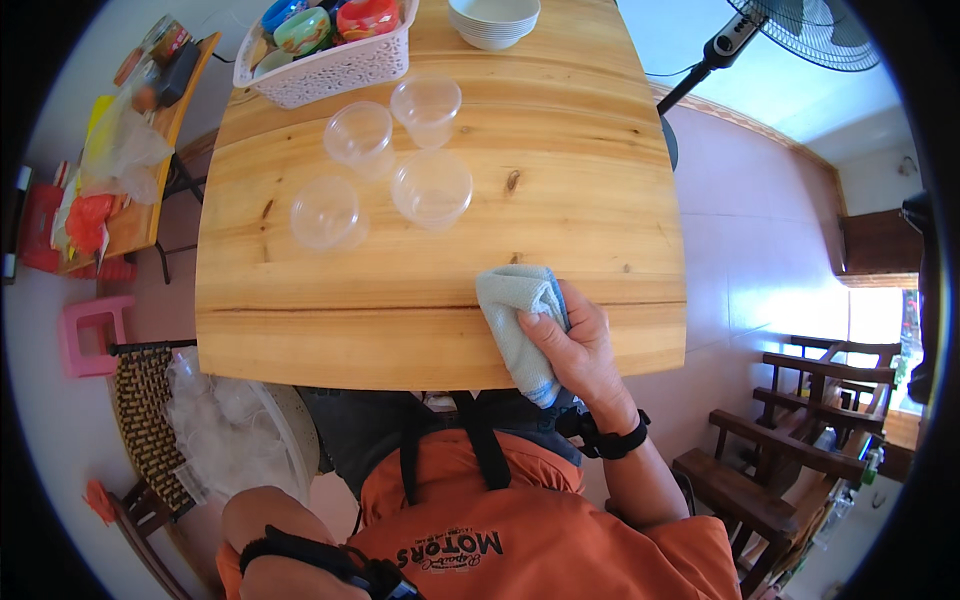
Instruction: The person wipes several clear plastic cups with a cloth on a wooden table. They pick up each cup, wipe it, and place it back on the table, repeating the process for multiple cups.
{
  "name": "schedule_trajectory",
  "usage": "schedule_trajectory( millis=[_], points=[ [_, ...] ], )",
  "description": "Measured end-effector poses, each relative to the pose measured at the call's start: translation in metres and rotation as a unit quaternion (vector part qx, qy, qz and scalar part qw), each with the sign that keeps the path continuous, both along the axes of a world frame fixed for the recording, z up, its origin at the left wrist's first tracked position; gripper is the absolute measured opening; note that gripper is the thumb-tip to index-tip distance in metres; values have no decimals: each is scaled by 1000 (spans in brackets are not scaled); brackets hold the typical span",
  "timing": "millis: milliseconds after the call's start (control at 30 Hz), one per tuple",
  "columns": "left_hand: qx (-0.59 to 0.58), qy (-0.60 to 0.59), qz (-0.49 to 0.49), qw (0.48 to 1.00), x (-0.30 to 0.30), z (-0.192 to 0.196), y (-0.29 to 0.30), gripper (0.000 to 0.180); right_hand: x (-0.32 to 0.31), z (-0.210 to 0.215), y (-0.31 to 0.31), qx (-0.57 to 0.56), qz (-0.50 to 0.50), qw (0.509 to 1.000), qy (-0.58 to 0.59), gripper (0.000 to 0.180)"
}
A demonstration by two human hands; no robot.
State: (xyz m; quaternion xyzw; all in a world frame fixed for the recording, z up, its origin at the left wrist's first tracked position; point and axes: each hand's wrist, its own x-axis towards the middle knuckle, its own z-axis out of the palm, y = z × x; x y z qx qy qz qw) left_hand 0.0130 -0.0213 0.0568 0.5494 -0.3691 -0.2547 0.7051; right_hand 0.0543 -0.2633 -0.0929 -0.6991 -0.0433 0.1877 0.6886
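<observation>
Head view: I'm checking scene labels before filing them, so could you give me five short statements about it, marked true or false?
1. The right grip holds a pale cloth. True.
2. Six clear cups stand on the wooden table. False: there are four.
3. The white bowls are stacked. True.
4. The stool left of the table is green. False: it is pink.
5. The fan stands left of the table. False: it stands to the right.
</observation>
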Motion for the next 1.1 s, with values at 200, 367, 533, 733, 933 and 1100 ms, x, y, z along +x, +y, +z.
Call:
schedule_trajectory(
  millis=[200,367,533,733,933,1100],
  points=[
    [1,-11,15,1000,-5,11,-1,15,0,1,4,3,-13,1000,-10,30],
    [12,-34,53,998,-11,19,10,16,0,-5,-1,-97,-17,994,-44,28],
    [74,-82,138,984,-24,46,55,16,-1,-5,3,-42,-18,999,-19,29],
    [105,-146,547,817,-100,21,93,21,-7,-6,4,-68,-6,996,-49,32],
    [362,6,742,564,-162,-30,156,14,-4,-21,1,-50,13,998,-46,32],
    [607,-14,665,435,-197,-97,206,14,-5,-21,-5,-46,10,998,-49,34]
  ],
)
